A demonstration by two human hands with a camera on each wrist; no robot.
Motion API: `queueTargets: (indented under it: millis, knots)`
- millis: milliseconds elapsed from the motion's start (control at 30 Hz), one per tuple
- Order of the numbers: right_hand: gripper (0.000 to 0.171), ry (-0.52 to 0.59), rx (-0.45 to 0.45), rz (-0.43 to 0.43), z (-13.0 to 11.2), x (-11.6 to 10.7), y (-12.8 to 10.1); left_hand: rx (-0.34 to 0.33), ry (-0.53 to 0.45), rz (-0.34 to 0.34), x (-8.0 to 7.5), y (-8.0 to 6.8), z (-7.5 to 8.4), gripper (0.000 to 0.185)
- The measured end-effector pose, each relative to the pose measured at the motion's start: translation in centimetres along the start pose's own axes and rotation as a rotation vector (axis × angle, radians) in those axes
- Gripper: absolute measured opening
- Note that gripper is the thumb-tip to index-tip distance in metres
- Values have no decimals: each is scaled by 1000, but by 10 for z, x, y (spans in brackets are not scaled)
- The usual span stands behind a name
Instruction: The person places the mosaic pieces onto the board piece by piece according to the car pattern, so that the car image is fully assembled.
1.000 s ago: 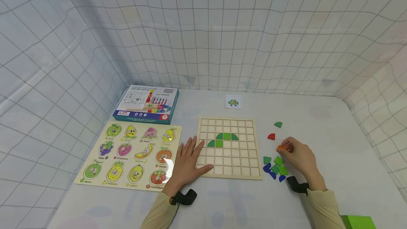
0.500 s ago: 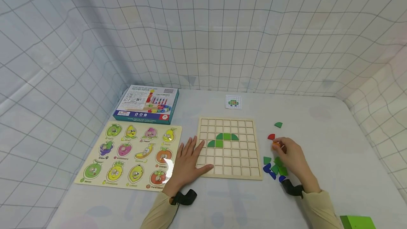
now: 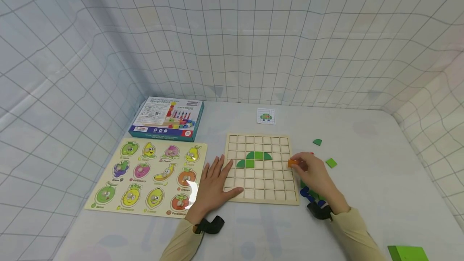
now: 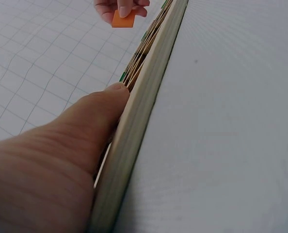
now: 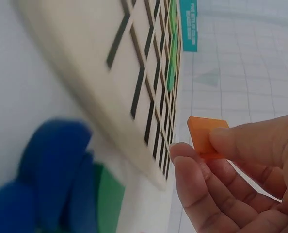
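My left hand (image 3: 214, 184) lies with fingers spread across the left edge of a wooden grid board (image 3: 259, 194). Its thumb reaches over the near left corner, and the left wrist view shows the thumb against the board's rim. Between thumb and fingers my right hand (image 3: 315, 174) pinches an orange square tile (image 5: 207, 136), held over the board's right edge. Green tiles (image 3: 259, 155), square and quarter-round, sit in cells at the board's middle left. Below the right hand, blue pieces (image 3: 307, 192) and green ones lie loose, partly covered by it.
Behind the board lies a small pattern card (image 3: 266, 116). A fruit puzzle board (image 3: 145, 176) and a boxed toy set (image 3: 166, 119) are at left. A green quarter-round tile (image 3: 317, 142) and a green square tile (image 3: 331, 162) lie at right, a green block (image 3: 407, 253) near the front.
My right hand has carried the orange tile leftward from beside the loose pieces to the board's right edge, uncovering a green square tile. The left hand has stayed put.
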State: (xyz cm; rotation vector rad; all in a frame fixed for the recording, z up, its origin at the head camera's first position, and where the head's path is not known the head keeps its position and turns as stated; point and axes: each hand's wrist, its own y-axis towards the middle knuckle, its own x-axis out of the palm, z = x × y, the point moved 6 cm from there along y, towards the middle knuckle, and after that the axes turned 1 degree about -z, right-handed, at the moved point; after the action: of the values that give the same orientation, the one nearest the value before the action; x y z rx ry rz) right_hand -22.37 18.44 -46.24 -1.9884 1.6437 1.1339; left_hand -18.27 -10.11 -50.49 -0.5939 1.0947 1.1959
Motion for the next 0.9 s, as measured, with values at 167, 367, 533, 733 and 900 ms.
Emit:
queueTargets:
  millis: [167,367,533,733,900]
  knots:
    - [15,78,-5,-39,-9,9,9,4,-7,8,0,0,0,86]
    - [14,67,22,-91,-23,20,18,6,-10,12,1,-1,-2,87]
    - [12,-2,-13,-90,-33,28,26,11,-4,19,2,-1,-2,87]
    - [8,-40,-9,-122,-44,41,35,7,-12,16,1,-1,-1,86]
    - [4,-66,14,-145,-50,50,42,5,-6,14,1,-1,-1,86]
